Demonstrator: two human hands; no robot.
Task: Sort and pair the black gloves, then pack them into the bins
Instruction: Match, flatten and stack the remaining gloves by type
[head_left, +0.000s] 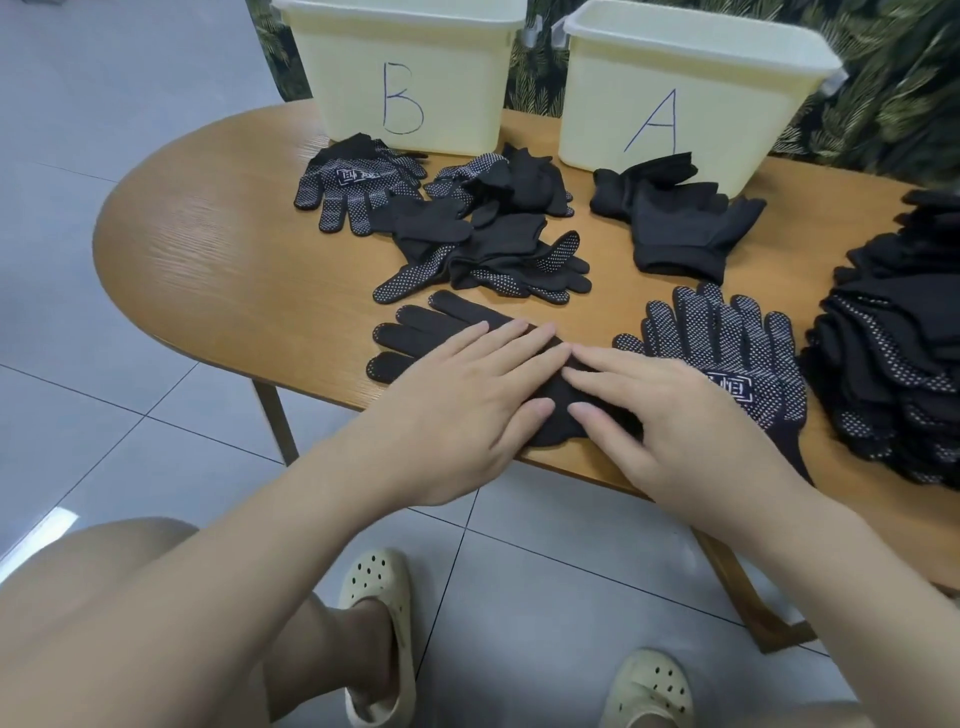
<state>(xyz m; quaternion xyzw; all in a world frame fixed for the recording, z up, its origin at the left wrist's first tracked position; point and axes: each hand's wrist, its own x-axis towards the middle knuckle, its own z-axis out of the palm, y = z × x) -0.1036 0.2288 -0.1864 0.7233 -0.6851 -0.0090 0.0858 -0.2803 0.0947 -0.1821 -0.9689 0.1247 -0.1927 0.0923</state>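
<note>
Both flat hands, left hand (457, 395) and right hand (670, 415), are pressed together on a plain glove (431, 332) at the table (218, 249) edge, flanked by a dotted glove (737, 353), with bin B (400, 67) and bin A (670, 88) behind.

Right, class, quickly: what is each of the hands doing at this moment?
Left hand: open, fingers straight, pressing flat on the plain black glove.
Right hand: open, fingers straight, pressing on the same glove's cuff end.
</note>
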